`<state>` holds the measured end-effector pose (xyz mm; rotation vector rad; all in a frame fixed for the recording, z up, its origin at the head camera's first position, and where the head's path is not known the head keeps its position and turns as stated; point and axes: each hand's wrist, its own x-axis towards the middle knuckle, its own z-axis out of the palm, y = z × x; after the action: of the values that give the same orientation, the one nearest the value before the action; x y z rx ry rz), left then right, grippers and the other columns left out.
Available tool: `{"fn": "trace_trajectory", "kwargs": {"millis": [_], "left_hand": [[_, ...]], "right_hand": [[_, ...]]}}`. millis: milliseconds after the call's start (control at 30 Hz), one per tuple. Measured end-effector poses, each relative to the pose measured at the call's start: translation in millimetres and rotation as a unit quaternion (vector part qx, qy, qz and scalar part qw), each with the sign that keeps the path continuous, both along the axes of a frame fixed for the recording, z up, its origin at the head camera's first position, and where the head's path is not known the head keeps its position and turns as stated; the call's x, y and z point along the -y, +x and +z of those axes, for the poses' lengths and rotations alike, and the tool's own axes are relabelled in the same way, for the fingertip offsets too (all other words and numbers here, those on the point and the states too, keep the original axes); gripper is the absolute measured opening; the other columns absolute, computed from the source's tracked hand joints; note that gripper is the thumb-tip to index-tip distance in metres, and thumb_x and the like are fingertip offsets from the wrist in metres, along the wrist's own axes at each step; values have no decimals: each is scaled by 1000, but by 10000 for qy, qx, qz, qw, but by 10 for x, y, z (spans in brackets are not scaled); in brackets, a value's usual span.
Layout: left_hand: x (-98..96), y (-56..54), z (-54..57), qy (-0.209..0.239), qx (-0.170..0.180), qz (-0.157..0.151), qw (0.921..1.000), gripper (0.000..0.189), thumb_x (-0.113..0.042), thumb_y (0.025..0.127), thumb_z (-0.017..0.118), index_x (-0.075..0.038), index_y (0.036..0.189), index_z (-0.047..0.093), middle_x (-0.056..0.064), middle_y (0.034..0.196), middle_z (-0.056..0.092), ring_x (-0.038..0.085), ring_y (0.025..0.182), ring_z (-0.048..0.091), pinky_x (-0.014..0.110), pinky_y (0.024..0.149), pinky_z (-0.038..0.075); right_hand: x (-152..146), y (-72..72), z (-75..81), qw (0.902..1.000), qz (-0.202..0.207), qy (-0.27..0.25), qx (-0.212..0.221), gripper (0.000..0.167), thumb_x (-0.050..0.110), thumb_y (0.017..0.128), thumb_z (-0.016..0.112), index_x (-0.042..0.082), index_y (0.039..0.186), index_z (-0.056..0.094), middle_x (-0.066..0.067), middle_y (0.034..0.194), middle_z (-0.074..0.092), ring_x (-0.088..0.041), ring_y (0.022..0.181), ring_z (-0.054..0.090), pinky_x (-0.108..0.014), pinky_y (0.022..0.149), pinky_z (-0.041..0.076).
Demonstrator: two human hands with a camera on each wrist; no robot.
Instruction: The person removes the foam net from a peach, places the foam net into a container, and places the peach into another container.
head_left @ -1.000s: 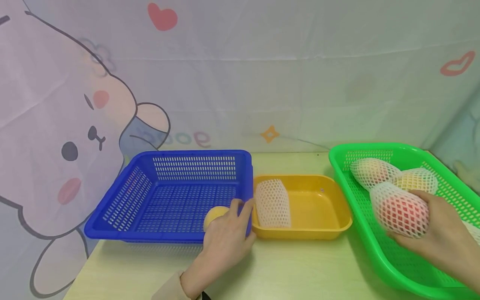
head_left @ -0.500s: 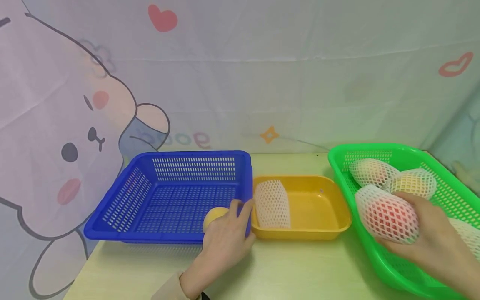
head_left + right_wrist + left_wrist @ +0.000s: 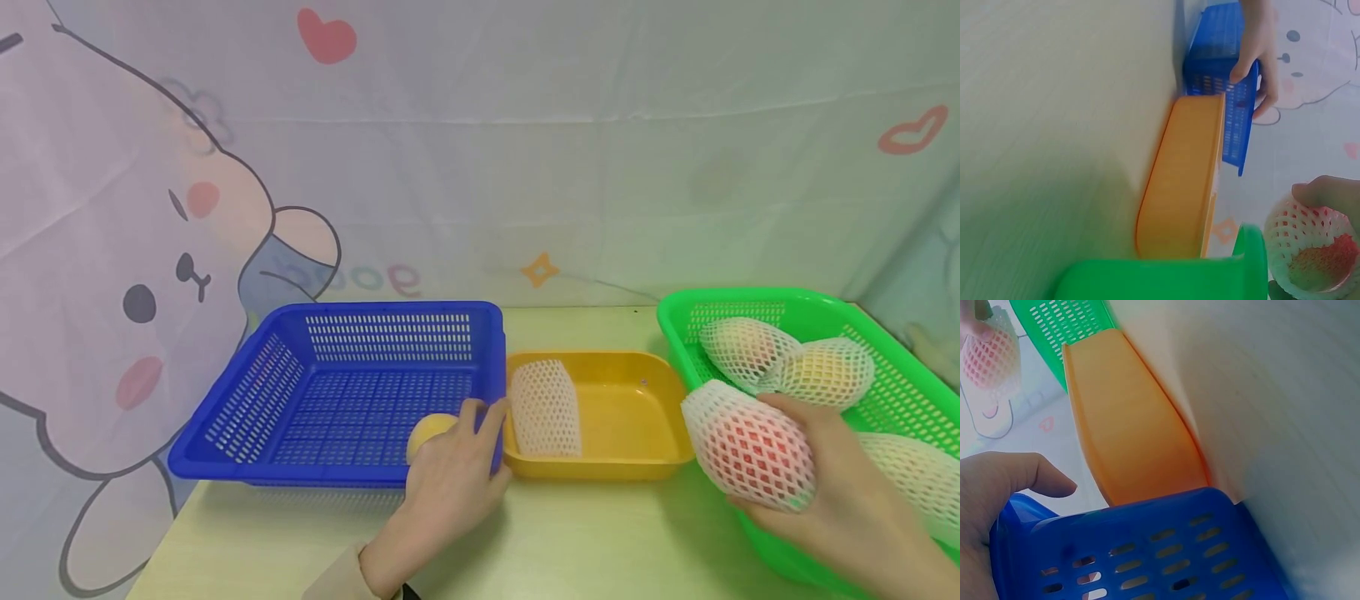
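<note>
My right hand [image 3: 840, 487] grips a red fruit in a white foam net sleeve [image 3: 753, 450] above the left rim of the green basket [image 3: 720, 297]. The sleeve is open at one end in the right wrist view, where red shows inside. At the blue basket [image 3: 390, 307], my left hand [image 3: 453, 462] lies over the right front corner, its thumb outside the wall and its fingers over the rim. A round yellow fruit [image 3: 431, 433] lies in that corner, partly hidden by the left hand. Whether the fingers touch it is not clear.
Between the baskets stands an orange tray [image 3: 615, 417] with an empty white foam net sleeve [image 3: 545, 408] at its left side. The green basket contains several netted fruits, one of them yellow [image 3: 825, 371]. A printed cloth [image 3: 600, 167] hangs behind the light wooden table [image 3: 592, 533].
My right hand has carried the netted red fruit leftward and slightly toward me, from over the green basket to its left rim. The left hand stays put.
</note>
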<state>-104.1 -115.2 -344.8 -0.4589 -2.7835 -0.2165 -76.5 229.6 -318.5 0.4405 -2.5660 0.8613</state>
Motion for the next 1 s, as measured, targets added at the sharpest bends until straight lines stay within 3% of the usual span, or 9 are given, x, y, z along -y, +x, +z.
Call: {"fn": "trace_trajectory", "kwargs": {"millis": [200, 567, 733, 1000], "left_hand": [[7, 2, 4, -24, -46, 2, 10000, 63, -24, 78, 66, -20, 139, 48, 12, 122, 58, 4, 45, 30, 15, 33, 18], [11, -1, 21, 60, -59, -61, 9999, 63, -24, 78, 66, -19, 138, 48, 13, 121, 58, 3, 45, 30, 15, 33, 19], [19, 0, 36, 262, -49, -189, 9995, 63, -26, 78, 67, -18, 137, 47, 14, 119, 59, 3, 46, 31, 16, 34, 21], [34, 16, 87, 828, 196, -295, 9959, 57, -27, 80, 65, -18, 134, 49, 10, 116, 58, 7, 54, 44, 18, 42, 31]], "right_hand": [[100, 68, -36, 9995, 84, 161, -275, 108, 17, 43, 97, 8, 137, 44, -10, 114, 53, 19, 97, 34, 3, 74, 30], [289, 114, -25, 9963, 528, 89, -678, 112, 11, 42, 95, 10, 140, 42, -2, 121, 50, 16, 105, 37, 4, 84, 29], [388, 123, 39, 9933, 743, -72, -881, 112, 4, 40, 93, 7, 140, 43, 7, 122, 47, 12, 107, 40, 3, 89, 29], [511, 128, 156, 9937, 747, -171, -812, 109, 8, 44, 94, 12, 141, 43, 5, 121, 49, 9, 106, 42, 1, 87, 32]]}}
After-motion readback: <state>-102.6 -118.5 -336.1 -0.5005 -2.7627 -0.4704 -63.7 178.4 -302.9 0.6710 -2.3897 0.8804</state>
